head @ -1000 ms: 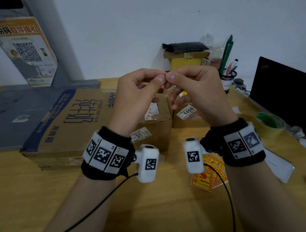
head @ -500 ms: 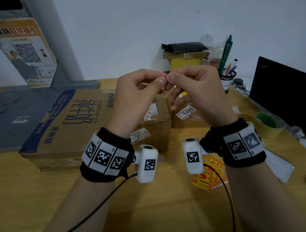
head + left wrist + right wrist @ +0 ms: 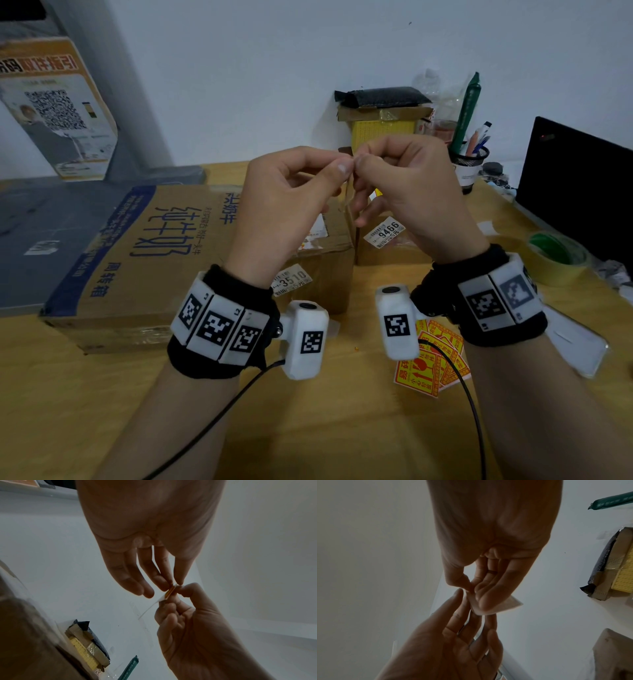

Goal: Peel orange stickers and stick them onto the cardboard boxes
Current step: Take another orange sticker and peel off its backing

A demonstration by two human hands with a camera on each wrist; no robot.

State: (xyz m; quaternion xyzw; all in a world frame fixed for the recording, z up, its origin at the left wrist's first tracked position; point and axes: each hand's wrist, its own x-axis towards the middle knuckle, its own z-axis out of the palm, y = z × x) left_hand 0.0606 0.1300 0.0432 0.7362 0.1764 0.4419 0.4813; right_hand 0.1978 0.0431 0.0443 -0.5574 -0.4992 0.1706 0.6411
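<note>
Both hands are raised over the cardboard boxes and meet fingertip to fingertip. My left hand [image 3: 343, 166] pinches the top edge of a small orange sticker [image 3: 169, 592] between thumb and forefinger. My right hand [image 3: 360, 161] pinches the same sticker from the other side, and its white backing [image 3: 510, 604] sticks out past the fingers. A large box with blue print [image 3: 147, 253] lies below at the left, with two smaller labelled boxes [image 3: 325, 260] [image 3: 383, 246] beside it. A stack of orange stickers [image 3: 431, 359] lies on the table under my right wrist.
On the wooden table [image 3: 68, 411], a tape roll [image 3: 555, 260] and a black laptop [image 3: 579, 192] stand at the right, and a mesh pen holder [image 3: 469, 161] and a yellow box [image 3: 383, 126] at the back. A white card [image 3: 582, 346] lies near my right wrist.
Both hands stay almost in place, fingertips working at the sticker's edge. A pale strip of backing now shows hanging below the fingertips.
</note>
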